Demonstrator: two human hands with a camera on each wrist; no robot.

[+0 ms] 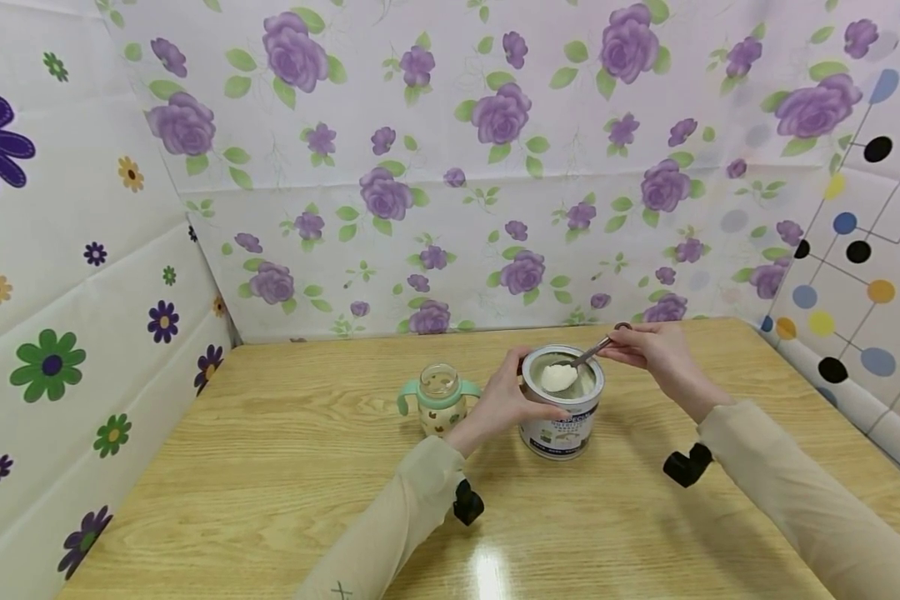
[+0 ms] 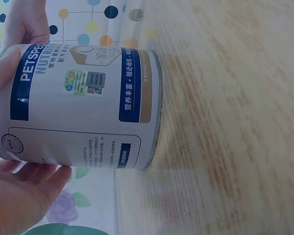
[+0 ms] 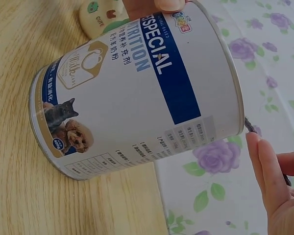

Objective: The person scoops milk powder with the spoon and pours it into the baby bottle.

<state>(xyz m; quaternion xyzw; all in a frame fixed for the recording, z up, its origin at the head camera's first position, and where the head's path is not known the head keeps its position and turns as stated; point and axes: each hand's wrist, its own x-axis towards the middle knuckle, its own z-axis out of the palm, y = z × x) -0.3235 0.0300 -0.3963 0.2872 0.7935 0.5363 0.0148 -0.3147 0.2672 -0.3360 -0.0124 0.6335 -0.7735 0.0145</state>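
A white milk powder can (image 1: 558, 433) with blue label bands stands upright on the table. My left hand (image 1: 506, 402) grips it from its left side, thumb near the rim; in the left wrist view, fingers (image 2: 44, 178) reach round the can wall. Over the can's open mouth, my right hand (image 1: 662, 357) pinches the dark handle of a metal spoon (image 1: 594, 351). White powder (image 1: 559, 377) heaps in the spoon's bowl. The can wall hides most of the spoon in the right wrist view. Left of the can stands a lidless baby bottle (image 1: 441, 404) with mint-green handles.
The wooden table (image 1: 285, 433) reaches back to a flower-printed curtain (image 1: 450, 125). Patterned sheets also hang at the left and right. The bottle stands close beside my left hand and wrist. Each wrist carries a small black camera mount.
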